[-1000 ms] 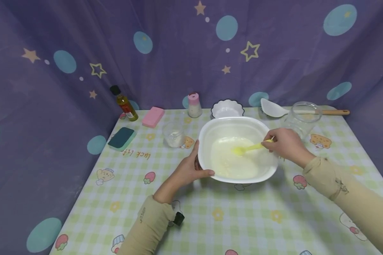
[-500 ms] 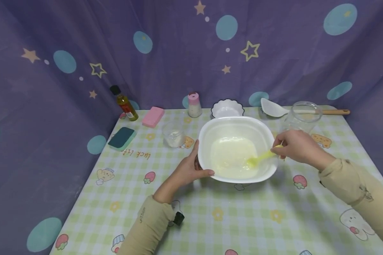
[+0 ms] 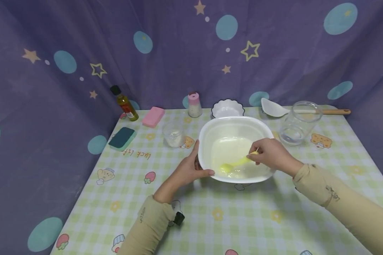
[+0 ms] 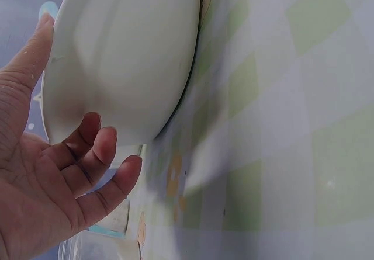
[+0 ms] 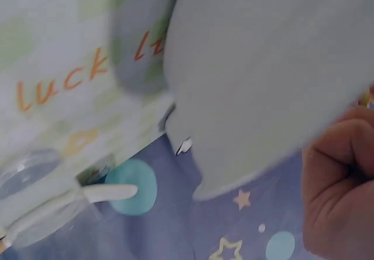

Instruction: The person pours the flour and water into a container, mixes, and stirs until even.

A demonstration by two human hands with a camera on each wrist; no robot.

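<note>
Smooth white plastic bowl [image 3: 236, 124] of milky liquid sits mid-table, left hand [image 3: 188, 170] cupping its rim; right hand [image 3: 271, 154] pinches a yellow spoon [image 3: 234, 164] (glass jar [image 3: 298, 122] behind).

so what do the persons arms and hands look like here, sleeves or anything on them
Both hands, the left hand and the right hand, are bare: no gloves or rings visible. Both arms wear long beige sleeves, the left sleeve and the right sleeve, bunched at the cuffs, each with small dark lettering near the cuff. A small black device sits at the left cuff.
</note>
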